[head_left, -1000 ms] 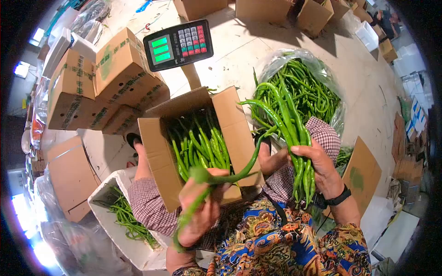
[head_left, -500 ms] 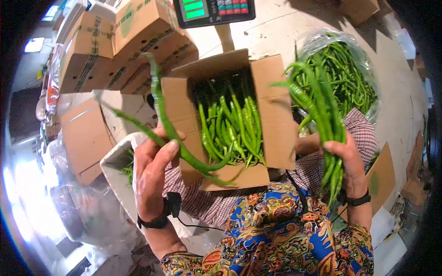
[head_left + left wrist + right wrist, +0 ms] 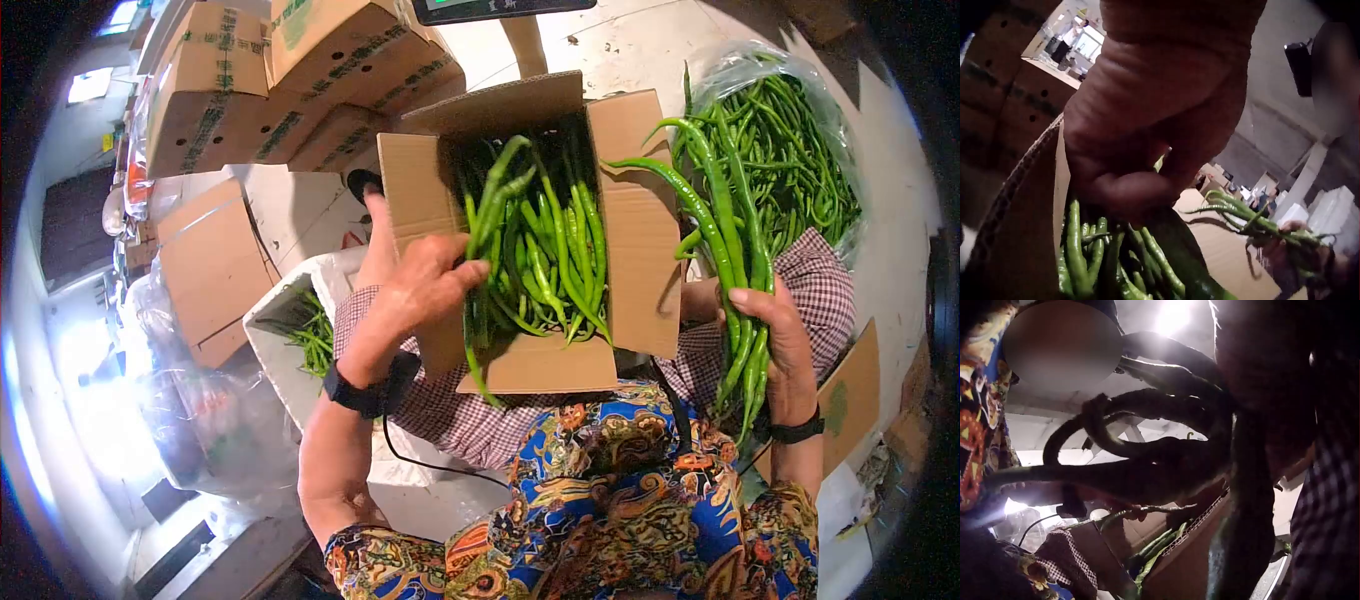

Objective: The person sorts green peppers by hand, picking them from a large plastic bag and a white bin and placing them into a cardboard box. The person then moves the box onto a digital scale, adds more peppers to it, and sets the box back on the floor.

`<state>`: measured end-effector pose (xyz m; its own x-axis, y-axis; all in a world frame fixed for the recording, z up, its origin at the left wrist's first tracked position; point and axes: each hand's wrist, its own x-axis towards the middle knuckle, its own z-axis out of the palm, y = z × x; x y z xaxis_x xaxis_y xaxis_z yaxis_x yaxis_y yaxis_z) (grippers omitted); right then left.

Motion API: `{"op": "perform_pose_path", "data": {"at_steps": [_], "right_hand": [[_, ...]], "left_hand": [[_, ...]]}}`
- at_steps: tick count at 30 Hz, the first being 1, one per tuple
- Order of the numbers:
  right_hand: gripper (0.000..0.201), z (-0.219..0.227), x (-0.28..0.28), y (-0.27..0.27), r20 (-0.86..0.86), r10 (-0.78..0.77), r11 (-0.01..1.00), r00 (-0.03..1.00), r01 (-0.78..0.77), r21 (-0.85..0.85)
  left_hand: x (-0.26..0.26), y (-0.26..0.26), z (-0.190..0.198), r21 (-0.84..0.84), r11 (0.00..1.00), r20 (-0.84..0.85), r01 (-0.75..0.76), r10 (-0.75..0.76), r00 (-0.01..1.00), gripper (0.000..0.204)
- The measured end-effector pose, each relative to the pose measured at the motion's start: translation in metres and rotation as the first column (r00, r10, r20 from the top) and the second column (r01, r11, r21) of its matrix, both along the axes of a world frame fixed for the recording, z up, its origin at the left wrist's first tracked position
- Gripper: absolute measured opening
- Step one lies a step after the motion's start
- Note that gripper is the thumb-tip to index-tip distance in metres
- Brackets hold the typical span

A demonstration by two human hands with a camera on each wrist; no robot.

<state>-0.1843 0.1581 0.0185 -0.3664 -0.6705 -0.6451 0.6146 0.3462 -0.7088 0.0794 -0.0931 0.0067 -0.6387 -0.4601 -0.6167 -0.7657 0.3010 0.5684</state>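
My left hand (image 3: 425, 285) is over the left side of an open cardboard box (image 3: 635, 250), its fingers and thumb pinching a couple of long green chili peppers (image 3: 490, 205). One end of these hangs down over the box's near flap. Inside the box, more green chilies (image 3: 565, 250) lie lengthwise, side by side. In the left wrist view the curled fingers (image 3: 1129, 194) are close above the boxed chilies (image 3: 1079, 250). To the right of the box, my right hand (image 3: 780, 330) grips a bunch of long chilies (image 3: 730, 240), which fan out above and below the fist.
A clear plastic bag (image 3: 850, 190) full of chilies stands at the right. On the left, a white foam box (image 3: 265, 345) holds more chilies. Closed cartons (image 3: 215, 120) are stacked behind it. The scale display (image 3: 500, 8) shows at the top edge.
My left hand has swung from left of the box to over its left side, carrying its chilies. The right hand keeps its bunch. The head view has shifted, with the scale now mostly out of frame.
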Motion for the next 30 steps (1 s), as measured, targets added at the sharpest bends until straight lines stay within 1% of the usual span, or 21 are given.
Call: {"op": "perform_pose_path", "data": {"at_steps": [1, 2, 5, 6, 7, 8, 9, 11, 13, 15, 17, 19, 20, 21, 22, 23, 24, 25, 27, 29, 30], "right_hand": [[0.042, 0.0, 0.0, 0.0, 0.016, -0.016, 1.0, 1.0, 0.016, 0.0], [0.041, 0.0, 0.0, 0.0, 0.025, -0.027, 1.0, 0.999, 0.027, -0.013], [0.041, 0.002, -0.001, -0.001, 0.05, 0.0, 0.999, 0.999, 0.002, -0.043], [0.041, 0.0, -0.001, 0.001, 0.052, -0.001, 0.999, 0.999, 0.003, -0.045], [0.041, -0.003, -0.002, 0.004, 0.023, -0.015, 1.0, 1.0, 0.015, -0.009], [0.042, -0.006, -0.002, 0.006, -0.005, -0.026, 0.999, 1.0, 0.027, 0.025], [0.042, -0.01, -0.003, 0.009, -0.002, -0.027, 0.999, 1.0, 0.027, 0.019], [0.043, -0.014, -0.006, 0.012, -0.039, 0.001, 0.999, 0.999, 0.001, 0.046], [0.043, -0.012, -0.004, 0.012, -0.033, -0.015, 0.999, 0.999, 0.017, 0.037], [0.043, -0.011, -0.004, 0.012, -0.029, -0.031, 0.999, 0.999, 0.032, 0.03], [0.042, -0.011, -0.006, 0.013, 0.001, -0.007, 1.0, 1.0, 0.007, 0.024], [0.041, -0.012, -0.006, 0.013, 0.002, -0.007, 1.0, 1.0, 0.007, 0.007], [0.04, -0.013, -0.005, 0.013, 0.005, -0.004, 1.0, 1.0, 0.005, -0.007], [0.04, -0.012, -0.005, 0.013, 0.004, -0.001, 1.0, 1.0, 0.001, -0.009], [0.04, -0.012, -0.005, 0.013, 0.001, -0.018, 1.0, 1.0, 0.018, -0.004], [0.039, -0.012, -0.004, 0.012, -0.003, -0.039, 0.999, 0.999, 0.039, 0.0], [0.039, -0.011, -0.004, 0.012, -0.003, -0.041, 0.999, 0.999, 0.041, -0.003], [0.039, -0.01, -0.004, 0.012, 0.007, -0.053, 0.999, 0.999, 0.053, -0.003], [0.039, -0.008, -0.005, 0.012, 0.014, -0.071, 0.997, 0.997, 0.071, -0.005], [0.041, -0.007, -0.003, 0.012, 0.02, -0.051, 0.999, 0.998, 0.051, -0.01], [0.041, -0.007, -0.002, 0.012, 0.02, -0.048, 0.999, 0.999, 0.048, -0.011]], "left_hand": [[-0.003, 0.002, 0.001, -0.027, 0.997, 0.03, 0.074, -0.073, 0.997, 0.028], [0.003, 0.004, -0.012, -0.027, 0.994, -0.087, 0.101, -0.104, 0.991, 0.029], [0.006, 0.012, -0.04, -0.025, 0.994, -0.07, 0.109, -0.111, 0.991, 0.028], [0.01, 0.013, -0.055, -0.062, 0.992, -0.038, 0.114, -0.116, 0.992, 0.028], [0.011, 0.016, -0.061, -0.064, 0.991, -0.037, 0.114, -0.117, 0.992, 0.028], [0.012, 0.02, -0.064, -0.147, 0.985, -0.045, 0.087, -0.095, 0.994, 0.028], [0.01, 0.023, -0.061, -0.23, 0.971, -0.055, 0.06, -0.074, 0.996, 0.028], [0.006, 0.031, -0.05, -0.214, 0.974, -0.032, 0.067, -0.076, 0.997, 0.027], [0.006, 0.036, -0.039, -0.198, 0.977, -0.011, 0.075, -0.079, 0.997, 0.027], [0.008, 0.036, -0.03, -0.25, 0.967, -0.079, -0.052, 0.033, 0.996, 0.025], [0.007, 0.033, -0.016, -0.302, 0.95, -0.126, -0.082, 0.046, 0.991, 0.025], [0.006, 0.028, -0.002, -0.139, 0.952, -0.109, -0.273, 0.259, 0.96, 0.026], [0.007, 0.021, -0.005, -0.351, 0.928, -0.055, -0.124, 0.112, 0.992, 0.028], [0.008, 0.021, -0.012, -0.353, 0.927, -0.056, -0.128, 0.116, 0.992, 0.028], [0.008, 0.023, -0.021, -0.429, 0.893, -0.1, -0.132, 0.098, 0.99, 0.029], [0.007, 0.024, -0.032, -0.502, 0.854, -0.142, -0.135, 0.073, 0.987, 0.032], [0.001, 0.025, -0.039, -0.62, 0.774, -0.19, -0.128, 0.01, 0.982, 0.04], [-0.001, 0.028, -0.041, -0.621, 0.773, -0.191, -0.127, 0.007, 0.982, 0.04], [-0.009, 0.034, -0.04, -0.682, 0.723, -0.233, -0.111, -0.07, 0.97, 0.044], [-0.011, 0.038, -0.049, -0.658, 0.746, -0.246, -0.106, -0.079, 0.966, 0.041], [-0.01, 0.039, -0.057, -0.567, 0.824, -0.168, -0.011, -0.102, 0.98, 0.038]]}}
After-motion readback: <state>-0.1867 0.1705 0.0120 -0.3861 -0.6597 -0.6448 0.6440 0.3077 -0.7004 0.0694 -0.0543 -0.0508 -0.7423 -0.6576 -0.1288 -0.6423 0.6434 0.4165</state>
